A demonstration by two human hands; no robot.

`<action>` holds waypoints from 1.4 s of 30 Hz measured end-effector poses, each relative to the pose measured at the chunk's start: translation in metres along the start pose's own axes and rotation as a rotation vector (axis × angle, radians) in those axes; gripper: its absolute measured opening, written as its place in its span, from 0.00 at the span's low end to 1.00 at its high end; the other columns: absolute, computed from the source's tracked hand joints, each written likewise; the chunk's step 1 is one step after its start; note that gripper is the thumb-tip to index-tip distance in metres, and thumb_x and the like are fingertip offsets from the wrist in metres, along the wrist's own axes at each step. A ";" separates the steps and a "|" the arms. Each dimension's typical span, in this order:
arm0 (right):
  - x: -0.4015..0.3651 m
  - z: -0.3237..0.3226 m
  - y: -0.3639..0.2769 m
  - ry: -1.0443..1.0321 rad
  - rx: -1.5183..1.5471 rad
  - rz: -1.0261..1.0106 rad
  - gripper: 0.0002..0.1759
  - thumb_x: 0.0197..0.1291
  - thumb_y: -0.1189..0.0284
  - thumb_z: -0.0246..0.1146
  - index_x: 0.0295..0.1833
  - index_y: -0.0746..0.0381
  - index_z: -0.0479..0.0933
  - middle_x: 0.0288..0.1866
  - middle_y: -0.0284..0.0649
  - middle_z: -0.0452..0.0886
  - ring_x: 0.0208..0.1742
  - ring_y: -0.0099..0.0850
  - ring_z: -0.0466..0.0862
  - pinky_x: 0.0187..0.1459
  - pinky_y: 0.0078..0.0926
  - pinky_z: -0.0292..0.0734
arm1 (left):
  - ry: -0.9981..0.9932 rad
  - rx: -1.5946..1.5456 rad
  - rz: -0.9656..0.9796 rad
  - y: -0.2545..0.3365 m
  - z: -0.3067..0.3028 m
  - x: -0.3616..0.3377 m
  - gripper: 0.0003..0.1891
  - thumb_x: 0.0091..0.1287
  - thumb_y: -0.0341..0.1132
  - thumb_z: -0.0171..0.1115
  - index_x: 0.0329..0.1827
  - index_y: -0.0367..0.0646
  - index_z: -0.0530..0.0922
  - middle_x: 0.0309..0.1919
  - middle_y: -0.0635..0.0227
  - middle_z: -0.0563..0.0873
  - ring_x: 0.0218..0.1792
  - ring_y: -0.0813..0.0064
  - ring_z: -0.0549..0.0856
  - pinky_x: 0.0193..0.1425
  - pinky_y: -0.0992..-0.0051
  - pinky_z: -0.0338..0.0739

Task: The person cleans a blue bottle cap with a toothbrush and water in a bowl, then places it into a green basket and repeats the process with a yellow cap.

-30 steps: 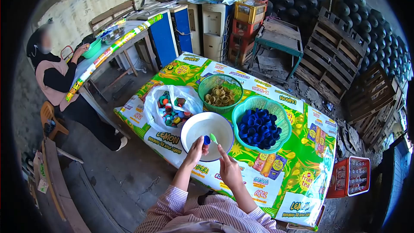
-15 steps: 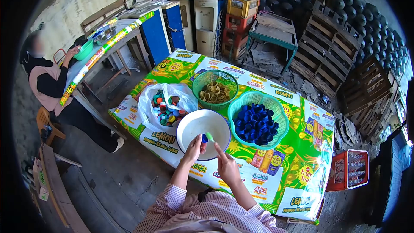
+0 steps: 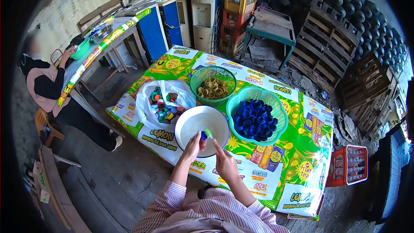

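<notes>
My left hand is closed on a dark blue bottle cap over the near part of a white enamel basin. Close beside the cap, my right hand grips a slim tool with a light green end, its kind too small to make out. The green end points up and left, right next to the cap. Blue caps fill a mint-green scalloped basket to the right of the basin. Left of it, a white plastic bag holds mixed coloured caps.
Behind the basin stands a green basket of yellowish caps. The table's printed cover lies under everything. A red crate of bottles stands right of the table. At far left, a person sits holding a green bowl.
The view has shifted slightly. Both hands stay over the basin, with the cap and the green-ended tool still close together.
</notes>
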State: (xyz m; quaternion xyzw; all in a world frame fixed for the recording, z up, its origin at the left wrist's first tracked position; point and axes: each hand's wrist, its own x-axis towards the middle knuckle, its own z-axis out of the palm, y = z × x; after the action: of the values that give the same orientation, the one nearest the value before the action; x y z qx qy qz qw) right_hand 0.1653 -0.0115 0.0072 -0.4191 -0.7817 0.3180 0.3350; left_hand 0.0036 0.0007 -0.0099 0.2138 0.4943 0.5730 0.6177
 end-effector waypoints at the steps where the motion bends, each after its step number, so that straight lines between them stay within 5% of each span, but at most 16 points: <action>1: 0.000 -0.001 0.000 -0.004 -0.031 0.059 0.28 0.58 0.79 0.52 0.65 0.53 0.61 0.31 0.55 0.76 0.26 0.50 0.78 0.29 0.42 0.73 | 0.014 0.018 -0.011 0.000 -0.001 -0.001 0.22 0.70 0.52 0.40 0.31 0.43 0.71 0.20 0.74 0.72 0.20 0.83 0.69 0.26 0.81 0.66; 5: -0.004 0.005 0.000 -0.014 0.047 -0.052 0.28 0.58 0.79 0.52 0.66 0.51 0.61 0.32 0.55 0.77 0.26 0.50 0.78 0.29 0.42 0.72 | -0.043 -0.006 0.024 -0.005 -0.006 0.001 0.22 0.70 0.52 0.41 0.33 0.42 0.72 0.20 0.74 0.72 0.20 0.83 0.69 0.26 0.81 0.66; 17: -0.005 0.000 0.004 -0.001 0.050 0.073 0.28 0.58 0.79 0.52 0.66 0.54 0.61 0.32 0.56 0.77 0.27 0.50 0.78 0.31 0.41 0.73 | 0.009 0.138 0.132 -0.004 -0.006 -0.007 0.20 0.71 0.49 0.41 0.36 0.42 0.72 0.21 0.73 0.73 0.19 0.83 0.70 0.24 0.82 0.66; 21: -0.009 0.003 0.000 0.005 0.097 -0.085 0.28 0.57 0.80 0.53 0.64 0.55 0.63 0.32 0.57 0.78 0.33 0.50 0.80 0.33 0.39 0.73 | 0.022 0.282 0.248 -0.003 -0.010 -0.004 0.19 0.71 0.48 0.41 0.37 0.41 0.71 0.24 0.72 0.74 0.21 0.83 0.72 0.27 0.82 0.69; 23: -0.005 -0.001 0.001 -0.004 0.068 0.026 0.28 0.58 0.78 0.52 0.66 0.52 0.61 0.28 0.55 0.76 0.25 0.49 0.79 0.29 0.43 0.72 | 0.081 0.417 0.267 0.003 -0.003 -0.012 0.18 0.71 0.47 0.41 0.39 0.41 0.70 0.25 0.71 0.75 0.22 0.84 0.72 0.29 0.82 0.70; 27: -0.007 -0.005 -0.005 0.026 0.157 -0.106 0.28 0.59 0.78 0.52 0.66 0.53 0.60 0.30 0.56 0.76 0.26 0.50 0.79 0.28 0.43 0.72 | -0.015 0.273 0.298 0.003 -0.007 -0.011 0.16 0.71 0.44 0.41 0.41 0.40 0.70 0.28 0.71 0.76 0.26 0.84 0.74 0.31 0.82 0.71; 32: -0.006 -0.009 -0.008 0.009 0.167 0.064 0.29 0.58 0.81 0.51 0.66 0.54 0.60 0.32 0.57 0.78 0.30 0.53 0.79 0.32 0.42 0.73 | -0.063 0.158 0.254 -0.006 -0.011 -0.010 0.15 0.71 0.43 0.42 0.46 0.41 0.70 0.34 0.69 0.76 0.35 0.82 0.75 0.35 0.80 0.73; 39: -0.009 -0.003 -0.006 0.023 0.233 0.040 0.30 0.57 0.82 0.51 0.66 0.56 0.58 0.29 0.57 0.77 0.24 0.49 0.79 0.30 0.41 0.73 | -0.118 0.126 0.322 -0.001 -0.003 -0.019 0.13 0.70 0.38 0.46 0.53 0.41 0.67 0.43 0.69 0.75 0.43 0.79 0.76 0.43 0.76 0.74; 40: -0.006 -0.015 -0.018 -0.017 0.192 0.114 0.28 0.58 0.83 0.49 0.66 0.59 0.59 0.26 0.55 0.77 0.21 0.37 0.80 0.25 0.25 0.71 | -0.139 0.036 0.307 -0.002 -0.006 -0.019 0.13 0.70 0.37 0.46 0.54 0.41 0.66 0.45 0.68 0.75 0.45 0.79 0.76 0.45 0.76 0.74; 42: -0.009 -0.009 -0.013 0.013 0.191 0.020 0.28 0.58 0.83 0.49 0.66 0.58 0.59 0.27 0.55 0.77 0.21 0.37 0.80 0.25 0.25 0.71 | -0.144 0.044 0.304 -0.001 -0.005 -0.020 0.14 0.70 0.36 0.47 0.55 0.41 0.66 0.46 0.68 0.75 0.46 0.79 0.76 0.45 0.76 0.74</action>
State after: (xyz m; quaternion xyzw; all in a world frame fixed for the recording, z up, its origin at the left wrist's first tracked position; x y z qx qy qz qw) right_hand 0.1704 -0.0227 0.0199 -0.3952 -0.7412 0.3918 0.3754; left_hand 0.0024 -0.0195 -0.0051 0.3403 0.4230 0.6321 0.5529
